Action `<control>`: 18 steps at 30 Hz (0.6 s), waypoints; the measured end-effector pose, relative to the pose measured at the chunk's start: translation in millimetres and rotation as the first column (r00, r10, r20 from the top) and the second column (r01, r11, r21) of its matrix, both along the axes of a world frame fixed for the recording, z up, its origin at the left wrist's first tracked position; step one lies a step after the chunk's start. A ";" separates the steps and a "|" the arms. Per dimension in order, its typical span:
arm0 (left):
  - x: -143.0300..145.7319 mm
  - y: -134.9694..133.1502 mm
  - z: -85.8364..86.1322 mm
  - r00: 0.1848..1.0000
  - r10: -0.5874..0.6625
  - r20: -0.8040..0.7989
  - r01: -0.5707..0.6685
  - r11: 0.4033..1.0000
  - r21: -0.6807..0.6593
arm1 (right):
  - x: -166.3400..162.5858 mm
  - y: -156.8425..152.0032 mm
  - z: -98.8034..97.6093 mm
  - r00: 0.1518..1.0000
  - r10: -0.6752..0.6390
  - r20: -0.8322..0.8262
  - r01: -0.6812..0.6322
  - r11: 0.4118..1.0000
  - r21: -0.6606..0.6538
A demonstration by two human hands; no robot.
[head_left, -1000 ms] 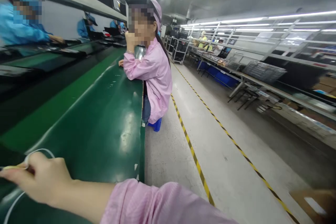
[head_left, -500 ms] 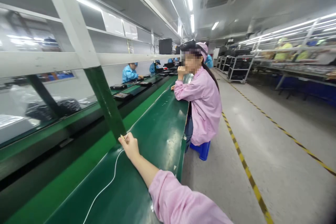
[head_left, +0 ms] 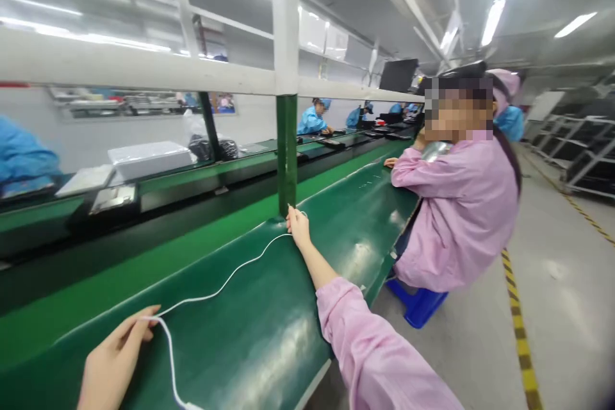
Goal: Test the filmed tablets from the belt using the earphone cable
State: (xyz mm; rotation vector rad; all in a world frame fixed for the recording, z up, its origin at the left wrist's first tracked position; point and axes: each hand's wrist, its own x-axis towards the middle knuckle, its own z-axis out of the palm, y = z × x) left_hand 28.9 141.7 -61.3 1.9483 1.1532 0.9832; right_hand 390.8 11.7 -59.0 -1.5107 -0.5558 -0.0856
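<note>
A thin white cable runs in a loose curve over the green tabletop. At the lower left, my left hand pinches it between thumb and fingers, and a length hangs down from there toward the bottom edge. My right hand, arm stretched forward in a pink sleeve, is closed on the cable's far part beside the foot of a green post. Something small shows at those fingertips, too small to make out.
A person in pink sits on a blue stool at the bench's right side. Behind the post runs a conveyor line with black trays and a white box. A white rail crosses above. Co-workers in blue sit beyond.
The view has swung to the left. My left hand has come into view holding the cable, while my right hand stays at the post's foot.
</note>
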 end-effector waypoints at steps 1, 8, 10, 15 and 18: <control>0.3 -4.3 3.7 0.999 0.012 0.052 -0.010 0.999 -0.038 | -1.8 -1.9 2.7 1.000 -0.011 -0.012 0.011 1.000 -0.004; 9.4 -14.9 -6.2 0.968 -0.017 0.250 0.054 0.988 -0.145 | -8.1 -2.6 22.6 0.997 -0.051 -0.064 0.053 0.998 0.031; 9.5 -5.9 -15.3 0.957 -0.012 0.289 0.058 0.987 -0.151 | -6.3 1.3 23.1 0.997 -0.061 -0.051 0.064 0.996 0.060; 6.6 8.0 -31.2 0.914 -0.049 0.404 0.109 0.986 -0.126 | -6.4 1.9 18.4 0.993 -0.118 -0.008 0.118 0.987 0.107; 5.8 12.2 -38.5 0.885 -0.082 0.458 0.152 0.981 -0.118 | -8.9 0.8 15.2 0.980 -0.198 0.034 0.192 0.972 0.137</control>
